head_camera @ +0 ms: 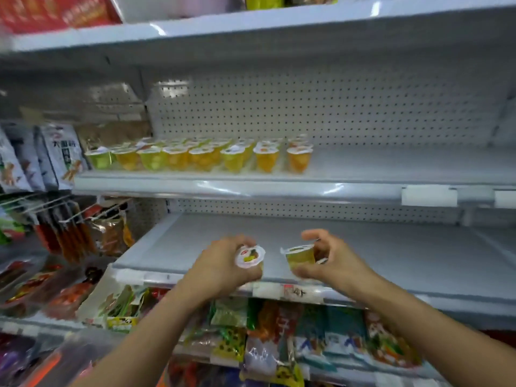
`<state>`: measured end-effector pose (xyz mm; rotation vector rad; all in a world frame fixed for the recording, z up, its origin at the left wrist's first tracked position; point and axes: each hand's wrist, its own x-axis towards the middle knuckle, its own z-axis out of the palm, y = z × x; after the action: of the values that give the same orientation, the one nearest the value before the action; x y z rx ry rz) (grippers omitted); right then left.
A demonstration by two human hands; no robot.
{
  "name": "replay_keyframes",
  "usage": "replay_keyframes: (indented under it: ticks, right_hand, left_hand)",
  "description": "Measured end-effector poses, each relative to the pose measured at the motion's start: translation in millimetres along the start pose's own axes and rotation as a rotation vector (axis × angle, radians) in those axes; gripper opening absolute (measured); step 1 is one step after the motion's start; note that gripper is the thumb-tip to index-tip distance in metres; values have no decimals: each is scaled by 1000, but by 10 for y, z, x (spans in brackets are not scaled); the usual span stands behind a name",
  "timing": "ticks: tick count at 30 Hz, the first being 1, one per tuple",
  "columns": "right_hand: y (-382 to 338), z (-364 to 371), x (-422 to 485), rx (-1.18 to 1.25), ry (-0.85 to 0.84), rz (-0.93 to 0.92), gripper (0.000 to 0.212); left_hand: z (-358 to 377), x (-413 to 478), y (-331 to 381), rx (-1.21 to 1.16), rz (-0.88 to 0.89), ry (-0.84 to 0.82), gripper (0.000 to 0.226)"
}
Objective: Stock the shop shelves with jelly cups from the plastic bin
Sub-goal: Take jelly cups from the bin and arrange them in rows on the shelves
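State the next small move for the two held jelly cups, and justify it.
Probably lift both to the middle shelf, bare right of the stocked jelly cups: left hand grips one cup, right hand the other cup.

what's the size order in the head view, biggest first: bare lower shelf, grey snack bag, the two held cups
1. bare lower shelf
2. grey snack bag
3. left-hand cup and right-hand cup: look alike, so unranked

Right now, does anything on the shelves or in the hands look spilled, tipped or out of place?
Nothing looks spilled or damaged. The shelved jelly cups stand upright in rows; only the rightmost cup sits slightly apart. The left hand and right hand hold the left cup and right cup tilted, lids on.
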<state>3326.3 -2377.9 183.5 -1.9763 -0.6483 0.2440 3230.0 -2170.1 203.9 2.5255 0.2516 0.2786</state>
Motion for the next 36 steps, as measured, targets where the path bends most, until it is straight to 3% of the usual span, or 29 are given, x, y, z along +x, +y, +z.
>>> replay_keyframes:
  ticks: [4, 7, 17, 24, 36]
  right_hand:
    - [-305, -483, 184, 19, 112, -80, 61]
    - [-492, -764, 401, 48, 212, -127, 61]
    - [-715, -1397, 1369, -8, 367, -117, 62]
    - [-551, -1552, 2097, -143, 421, -30, 62]
    - [-335, -1796, 3022, -283, 326, 40, 71]
  left_hand:
    - [-305, 361, 420, -56, 109, 49, 32]
    - [-496, 655, 687, -51, 161, 106, 38]
    - [-1018, 1672, 1204, -118, 241, 183, 25]
    - [-1053, 2376, 1208, -31, 231, 153, 42]
    - [-955, 3063, 1275, 12, 210, 133, 46]
